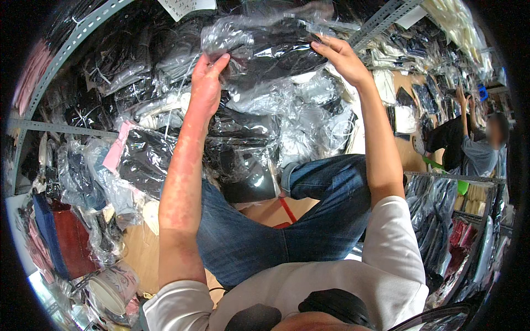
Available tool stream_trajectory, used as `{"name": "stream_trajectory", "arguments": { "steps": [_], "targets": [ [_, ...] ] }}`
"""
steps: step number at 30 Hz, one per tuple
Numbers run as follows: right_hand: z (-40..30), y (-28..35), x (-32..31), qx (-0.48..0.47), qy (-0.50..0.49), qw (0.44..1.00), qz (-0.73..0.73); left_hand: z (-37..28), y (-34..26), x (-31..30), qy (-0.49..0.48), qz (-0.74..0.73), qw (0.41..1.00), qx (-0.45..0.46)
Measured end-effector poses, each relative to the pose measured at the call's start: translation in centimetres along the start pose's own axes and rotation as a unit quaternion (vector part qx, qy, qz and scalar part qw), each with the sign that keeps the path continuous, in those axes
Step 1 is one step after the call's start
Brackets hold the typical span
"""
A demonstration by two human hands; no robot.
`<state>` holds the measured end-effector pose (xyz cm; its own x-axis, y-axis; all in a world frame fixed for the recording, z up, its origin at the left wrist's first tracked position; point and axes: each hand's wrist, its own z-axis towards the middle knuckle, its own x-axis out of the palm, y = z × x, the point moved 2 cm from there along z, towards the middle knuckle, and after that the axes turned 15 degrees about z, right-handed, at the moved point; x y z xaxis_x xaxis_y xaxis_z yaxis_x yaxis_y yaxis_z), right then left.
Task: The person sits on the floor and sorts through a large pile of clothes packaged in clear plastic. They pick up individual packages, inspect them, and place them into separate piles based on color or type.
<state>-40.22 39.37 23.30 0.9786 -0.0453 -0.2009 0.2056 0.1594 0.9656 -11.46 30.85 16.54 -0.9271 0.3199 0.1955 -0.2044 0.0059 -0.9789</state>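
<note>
Between my two hands a clear plastic bag with dark folded cloth inside (281, 53) is held up. My left hand (210, 78) pinches its left end, thumb on top. At the bag's right end, the thumb and fingers of my right hand (341, 58) grip the plastic. Below it lies a heap of more bagged goods, among them dark packages (244, 128) and crumpled clear plastic (306, 120). A pink strip (117, 147) sticks out beside a black bagged bundle (147, 153) to the left of my left forearm.
Perforated metal shelf posts (66, 49) frame packed shelves. A paper with handwriting (188, 7) hangs at the top. Another person (480, 145) is at the right among bagged stock. At lower left are a tub (114, 287) and a dark red box-like object (72, 240); wooden floor (140, 248) shows nearby.
</note>
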Motion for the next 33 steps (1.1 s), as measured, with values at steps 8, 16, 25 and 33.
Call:
{"name": "stream_trajectory", "arguments": {
  "steps": [8, 16, 25, 33],
  "targets": [
    [-1.0, 3.1, 2.2, -0.072, 0.283, 0.956, -0.035, 0.7, 1.0, -2.5, 0.121, -0.281, 0.941, -0.141],
    [-2.1, 4.6, 5.8, -0.118, 0.328, 0.928, -0.128, 1.2, -0.3, -3.6, 0.223, -0.498, 0.835, -0.072],
    [-0.4, 1.8, 4.5, -0.003, 0.038, 0.998, 0.044, 1.1, -0.9, -3.5, 0.248, -0.503, 0.825, -0.066],
    [0.6, 1.5, 2.5, 0.013, 0.052, 0.998, 0.014, 0.8, -0.3, -2.3, 0.304, -0.466, 0.823, -0.113]
  ]
}}
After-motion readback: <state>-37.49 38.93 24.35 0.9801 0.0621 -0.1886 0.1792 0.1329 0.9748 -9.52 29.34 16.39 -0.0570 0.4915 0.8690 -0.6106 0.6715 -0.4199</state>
